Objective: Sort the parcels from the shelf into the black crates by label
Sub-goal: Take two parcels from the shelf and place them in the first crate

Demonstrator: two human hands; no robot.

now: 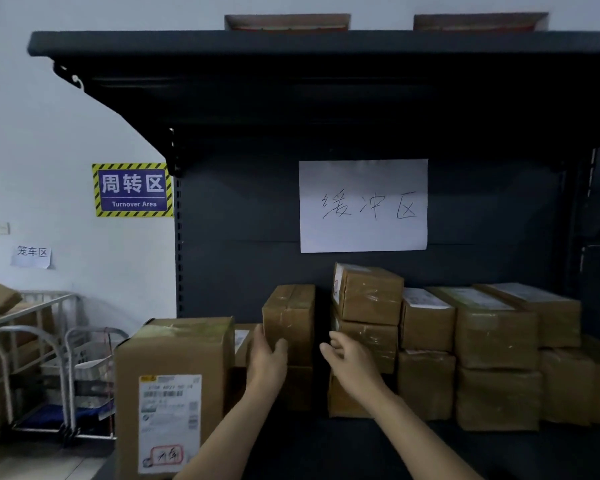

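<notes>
Two bare hands flank one upright parcel (288, 317) at the front of a dark metal shelf (326, 455), where it stands on end atop another box (297, 388). The left hand (266, 356) cups the parcel's lower left corner, thumb across the front face and fingers up the side. The right hand (347, 358) hangs just beside the opposite face with fingers loosely spread, holding nothing; whether it touches the cardboard cannot be told.

The parcel is a small brown carton bound in glossy tape. It will likely feel stiff and fairly light, though the tape could be slick under the palms. A firm squeeze on the two side faces, low down, looks the safest hold. Standing tall on a narrow base, it may tip if pulled from one side only.

Room is tight. A large carton (174, 362) with a printed label sits close on the left, and stacked boxes (369, 296) rise just beside the right hand, the topmost sitting askew. The easiest way out appears to be straight back toward the person, over the bare front of the shelf deck; the upper board (291, 43) overhangs well above.

No black crates are in view and the parcel's label is not visible, so its destination cannot be judged. Folding trolleys (59, 368) stand by the wall at left.
</notes>
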